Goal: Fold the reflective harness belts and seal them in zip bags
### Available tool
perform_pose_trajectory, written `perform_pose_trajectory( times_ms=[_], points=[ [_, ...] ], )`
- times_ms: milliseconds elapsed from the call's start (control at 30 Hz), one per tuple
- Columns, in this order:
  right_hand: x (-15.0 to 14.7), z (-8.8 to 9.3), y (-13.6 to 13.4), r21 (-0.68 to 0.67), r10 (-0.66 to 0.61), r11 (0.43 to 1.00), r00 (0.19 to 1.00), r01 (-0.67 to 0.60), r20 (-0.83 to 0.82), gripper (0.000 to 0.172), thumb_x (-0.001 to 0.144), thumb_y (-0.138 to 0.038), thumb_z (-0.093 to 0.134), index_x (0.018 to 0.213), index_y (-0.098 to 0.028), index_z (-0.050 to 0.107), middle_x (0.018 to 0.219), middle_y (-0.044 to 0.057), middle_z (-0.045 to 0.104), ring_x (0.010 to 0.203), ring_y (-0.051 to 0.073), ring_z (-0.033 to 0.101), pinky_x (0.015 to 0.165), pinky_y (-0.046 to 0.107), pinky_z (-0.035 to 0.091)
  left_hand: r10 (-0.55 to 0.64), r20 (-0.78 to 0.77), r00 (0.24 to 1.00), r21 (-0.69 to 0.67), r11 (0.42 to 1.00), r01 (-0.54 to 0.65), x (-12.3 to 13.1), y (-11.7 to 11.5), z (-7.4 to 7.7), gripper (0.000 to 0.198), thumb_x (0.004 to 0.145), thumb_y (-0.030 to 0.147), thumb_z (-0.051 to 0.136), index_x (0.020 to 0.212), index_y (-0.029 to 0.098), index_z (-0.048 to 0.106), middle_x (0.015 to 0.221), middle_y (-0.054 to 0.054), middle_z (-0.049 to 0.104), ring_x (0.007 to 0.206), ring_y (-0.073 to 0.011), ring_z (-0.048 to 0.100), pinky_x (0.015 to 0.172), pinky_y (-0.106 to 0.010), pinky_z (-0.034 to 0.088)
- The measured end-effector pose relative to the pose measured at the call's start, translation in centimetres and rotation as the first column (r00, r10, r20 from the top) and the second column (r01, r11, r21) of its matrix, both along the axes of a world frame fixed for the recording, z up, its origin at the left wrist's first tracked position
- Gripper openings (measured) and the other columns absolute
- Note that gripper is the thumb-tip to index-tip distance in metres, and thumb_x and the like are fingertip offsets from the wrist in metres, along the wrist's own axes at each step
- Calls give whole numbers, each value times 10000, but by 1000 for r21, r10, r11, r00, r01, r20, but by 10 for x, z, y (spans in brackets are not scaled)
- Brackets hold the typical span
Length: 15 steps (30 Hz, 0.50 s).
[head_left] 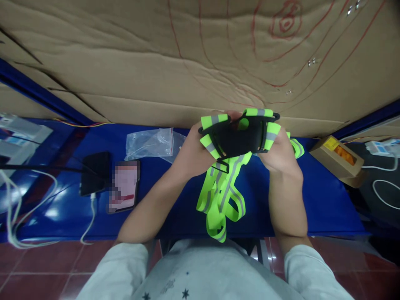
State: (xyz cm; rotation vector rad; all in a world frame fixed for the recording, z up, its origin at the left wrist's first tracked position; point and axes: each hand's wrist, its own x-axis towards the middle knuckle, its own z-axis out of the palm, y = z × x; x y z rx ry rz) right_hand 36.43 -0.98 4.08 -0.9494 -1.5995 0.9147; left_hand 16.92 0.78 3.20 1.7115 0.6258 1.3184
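Note:
A neon yellow-green reflective strap harness (237,137) with grey stripes and a black panel is held up over the blue table (312,196). My left hand (191,155) is closed on its left side. My right hand (279,152) is closed on its right side. Loose loops of the straps (220,200) hang down between my forearms toward the table's front edge.
A clear plastic bag (150,143) lies at the back left. Beside it lie a phone (123,186), a black device (94,173) and white cables (18,208). A small cardboard box (339,160) sits at the right. A cardboard wall (187,62) rises behind.

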Motion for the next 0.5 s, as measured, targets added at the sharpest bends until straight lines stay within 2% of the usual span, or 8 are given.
perform_pose_trajectory(
  times_ms=[100,167,233,333,367,400,433,500],
  points=[
    [-7,-2,3,56,45,997,999,-44,-17,206,889,-481,782,991,-302,787,1044,-20,787,1153,240,727,1085,435,604,-7,27,1000,-82,997,9,4,0,-1,757,655,425,974,1324,209,693,1305,-104,742,1249,-291,704,1145,-462,549],
    [-7,-1,5,77,109,991,994,-109,3,168,923,-448,754,988,-298,791,1060,-26,788,1193,222,715,1148,430,559,-47,70,996,-155,986,57,4,1,-2,789,636,415,983,1339,218,682,1310,-92,743,1251,-284,703,1143,-470,551],
    [1,4,5,68,229,970,972,-232,45,178,938,-433,742,1029,-289,792,1092,-15,790,1222,216,706,1179,425,531,-98,85,992,-198,974,113,4,2,-3,778,636,460,977,1326,231,698,1289,-87,751,1244,-289,707,1127,-471,562],
    [24,14,2,-11,493,868,858,-497,142,370,866,-467,816,1177,-274,763,1190,21,779,1287,240,679,1173,422,529,-145,68,987,-205,966,156,4,5,-5,670,661,607,919,1187,219,774,1177,-102,782,1216,-315,717,1110,-475,569],
    [31,17,0,-39,544,837,823,-546,164,458,836,-480,843,1232,-273,744,1244,34,765,1322,250,659,1183,423,518,-138,59,989,-202,968,147,5,5,-5,634,670,647,895,1121,212,793,1136,-107,789,1200,-321,721,1104,-479,570],
    [36,20,-2,-56,553,831,814,-553,176,520,821,-488,859,1276,-274,726,1299,44,745,1353,257,639,1201,425,499,-119,48,992,-198,972,126,5,6,-5,607,680,664,880,1072,208,802,1109,-110,792,1185,-323,725,1099,-481,571],
    [38,23,-5,-58,519,854,836,-517,180,541,820,-492,863,1294,-275,718,1336,49,728,1360,262,632,1214,427,484,-91,35,995,-193,976,96,5,6,-5,588,680,656,884,1048,204,804,1098,-109,793,1168,-321,729,1093,-482,572],
    [34,28,-12,-37,349,937,923,-347,166,499,849,-491,846,1283,-275,728,1338,49,725,1300,257,666,1191,420,504,-42,17,999,-183,982,45,5,5,-5,565,677,602,911,1057,198,800,1105,-102,793,1121,-305,739,1072,-473,582]
  ],
)
